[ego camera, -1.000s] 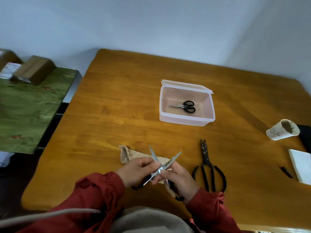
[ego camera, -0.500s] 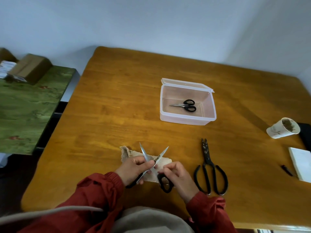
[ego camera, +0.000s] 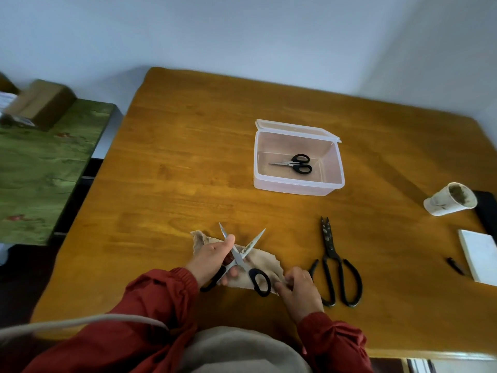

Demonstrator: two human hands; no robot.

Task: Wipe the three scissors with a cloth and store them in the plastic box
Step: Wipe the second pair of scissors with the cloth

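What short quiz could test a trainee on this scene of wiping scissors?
1. True or false: the plastic box holds two scissors.
2. Which hand grips the open scissors?
3. Fill in: the large black scissors lie to the ___ of the cloth.
Key: 1 false, only one pair lies inside; 2 the left hand; 3 right.

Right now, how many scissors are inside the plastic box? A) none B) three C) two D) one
D. Only the small scissors lie in the plastic box; the left hand holds the open scissors over the cloth, and the big black scissors lie on the table.
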